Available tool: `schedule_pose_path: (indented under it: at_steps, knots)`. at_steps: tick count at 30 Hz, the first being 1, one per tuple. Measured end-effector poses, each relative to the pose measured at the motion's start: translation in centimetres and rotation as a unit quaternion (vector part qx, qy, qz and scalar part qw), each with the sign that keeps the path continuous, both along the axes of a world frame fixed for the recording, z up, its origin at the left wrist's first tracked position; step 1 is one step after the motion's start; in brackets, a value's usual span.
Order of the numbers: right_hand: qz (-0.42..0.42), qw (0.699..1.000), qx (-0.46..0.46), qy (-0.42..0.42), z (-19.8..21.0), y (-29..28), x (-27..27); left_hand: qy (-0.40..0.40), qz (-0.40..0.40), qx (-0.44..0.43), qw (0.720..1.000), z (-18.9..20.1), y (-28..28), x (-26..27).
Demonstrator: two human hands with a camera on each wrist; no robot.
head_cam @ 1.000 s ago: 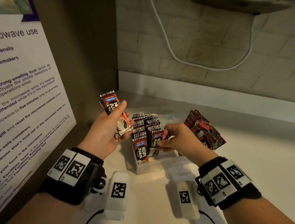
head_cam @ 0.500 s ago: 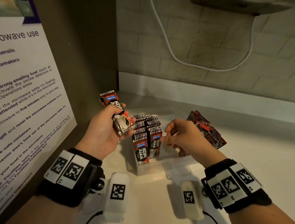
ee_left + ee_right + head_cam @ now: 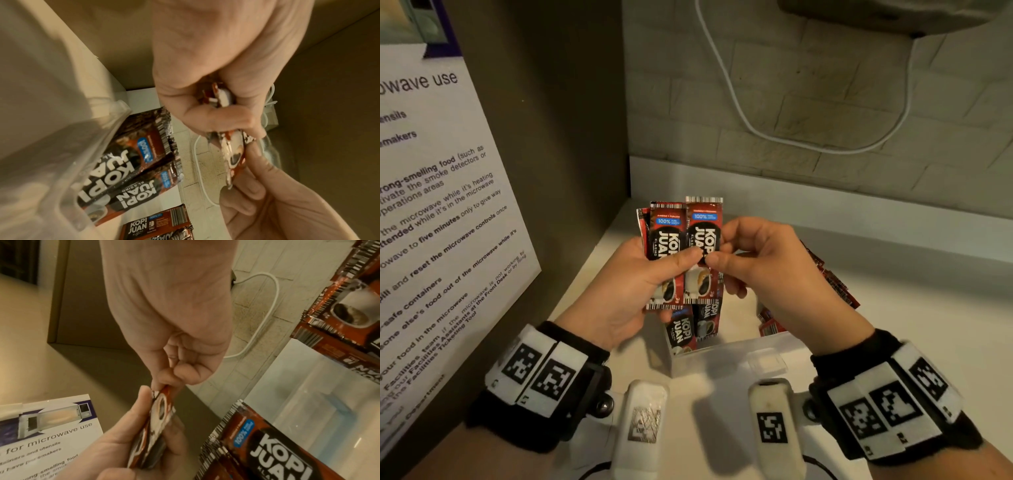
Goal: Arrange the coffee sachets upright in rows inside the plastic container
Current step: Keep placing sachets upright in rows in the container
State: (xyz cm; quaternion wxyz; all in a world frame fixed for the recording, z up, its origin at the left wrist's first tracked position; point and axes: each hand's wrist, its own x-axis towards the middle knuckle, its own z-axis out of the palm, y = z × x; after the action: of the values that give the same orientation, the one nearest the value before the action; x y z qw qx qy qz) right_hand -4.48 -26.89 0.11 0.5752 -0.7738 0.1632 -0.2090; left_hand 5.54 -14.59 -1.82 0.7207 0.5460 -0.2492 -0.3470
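My left hand (image 3: 654,274) holds a small stack of red and black coffee sachets (image 3: 666,240) upright above the clear plastic container (image 3: 722,353). My right hand (image 3: 736,260) pinches the front sachet (image 3: 703,233) of that stack between thumb and fingers. Below the hands, rows of sachets (image 3: 691,325) stand upright in the container's left part. The wrist views show the same stack edge-on (image 3: 232,146) (image 3: 158,412) between both hands, and the standing rows (image 3: 131,162) (image 3: 257,447) beside it.
A loose heap of sachets (image 3: 835,281) lies on the white counter right of the container. A brown panel with a microwave notice (image 3: 448,222) stands close on the left. A white cable (image 3: 756,130) hangs on the brick wall behind.
My left hand has turned its stack upright and brought it to the middle, above the container. My right hand has left the container and taken hold of the front sachet.
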Motion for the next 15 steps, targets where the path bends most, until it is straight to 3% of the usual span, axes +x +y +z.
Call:
schedule_pose_path:
  at_steps: [5, 10, 15]
  knots:
    - [-0.044, 0.999, 0.0, -0.005, -0.1, -2.3, -1.2, 0.038, 0.049, 0.028, 0.998, -0.2, 0.4, 1.1]
    - [-0.025, 0.984, -0.102, 0.142, -2.2, -4.4, -2.2, 0.127, 0.096, 0.021, 0.987, -0.3, 1.0, 2.5]
    - [0.01, 0.978, -0.077, 0.193, -4.9, -4.2, -1.3, 0.147, 0.102, 0.019, 0.984, -0.4, 0.8, 2.6]
